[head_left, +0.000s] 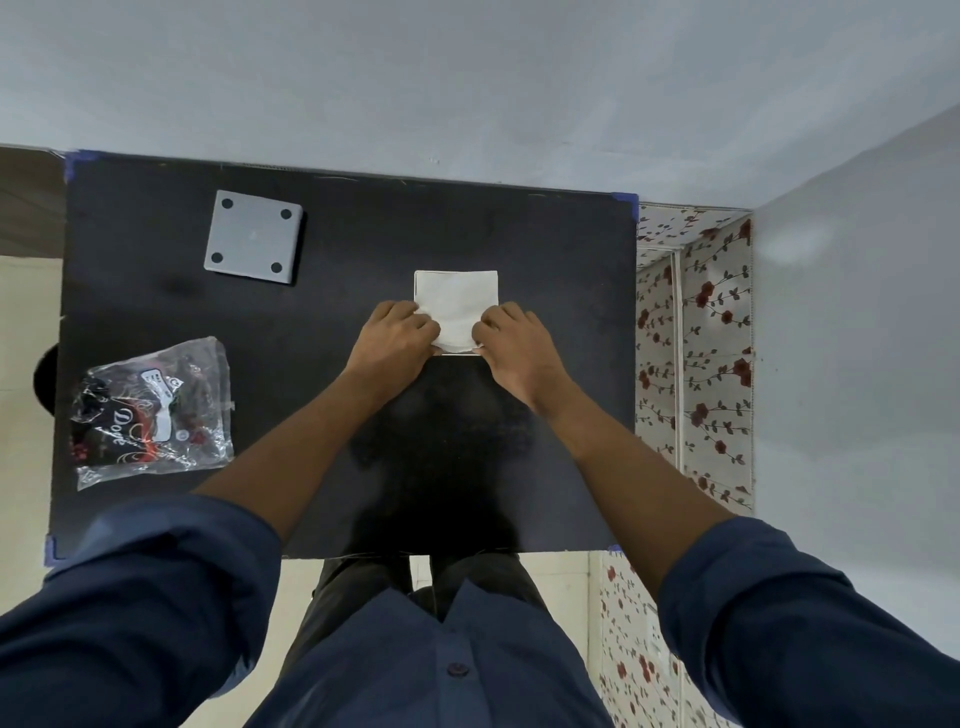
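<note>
A white folded cloth or napkin lies flat on the black table, a little right of the middle. My left hand pinches its near left corner with curled fingers. My right hand pinches the near right corner the same way. The near edge of the cloth is lifted slightly between the two hands and partly hidden by them.
A grey square plate with four dark dots lies at the back left. A clear plastic packet with dark printed contents sits near the left edge. A floral-patterned wall borders the table's right side.
</note>
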